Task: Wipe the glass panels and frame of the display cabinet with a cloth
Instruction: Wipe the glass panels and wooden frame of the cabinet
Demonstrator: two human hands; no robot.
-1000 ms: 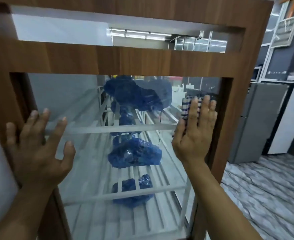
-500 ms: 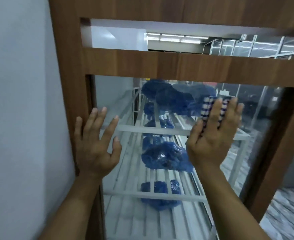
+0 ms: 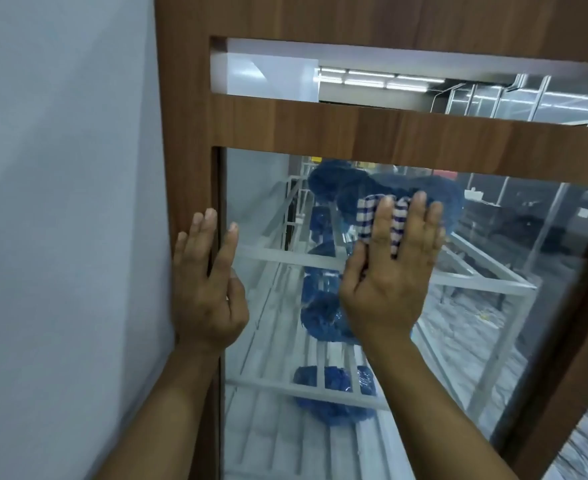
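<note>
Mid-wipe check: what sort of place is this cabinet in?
Probably a shop or storeroom rather than a home: the wood-framed display cabinet holds white slatted shelves with blue plastic-wrapped bundles, and ceiling strip lights and more metal racking show through its glass.
</note>
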